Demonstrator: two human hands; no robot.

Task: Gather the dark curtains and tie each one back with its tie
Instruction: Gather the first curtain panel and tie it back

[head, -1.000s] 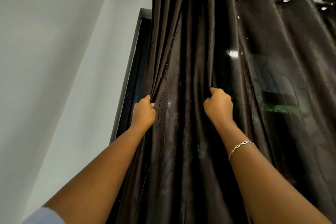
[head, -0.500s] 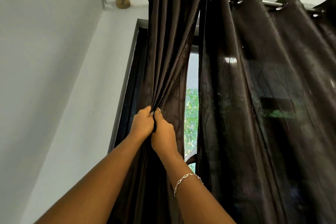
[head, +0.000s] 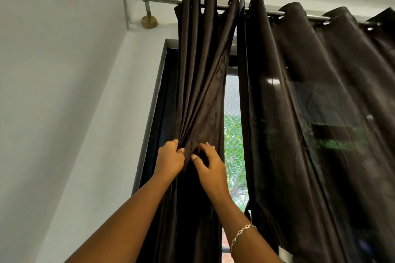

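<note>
The left dark curtain (head: 203,74) hangs bunched into tight pleats at the left end of the metal rod (head: 162,0). My left hand (head: 170,160) pinches the gathered folds at mid height. Just right of it, my right hand (head: 208,166) has its fingers spread and rests against the same fabric. The right dark curtain (head: 310,113) hangs spread out across the window. A dark loop of fabric, possibly a tie (head: 251,209), hangs at the right curtain's inner edge; I cannot tell for sure.
A gap between the curtains shows the window (head: 234,134) with green trees outside. The dark window frame (head: 154,117) runs along the left. White walls meet in a corner at the left, with the rod's bracket (head: 149,21) fixed high up.
The left curtain has been pulled left into a bundle, opening a gap onto the window. My right hand moved left to the left hand, then loosened its fingers.
</note>
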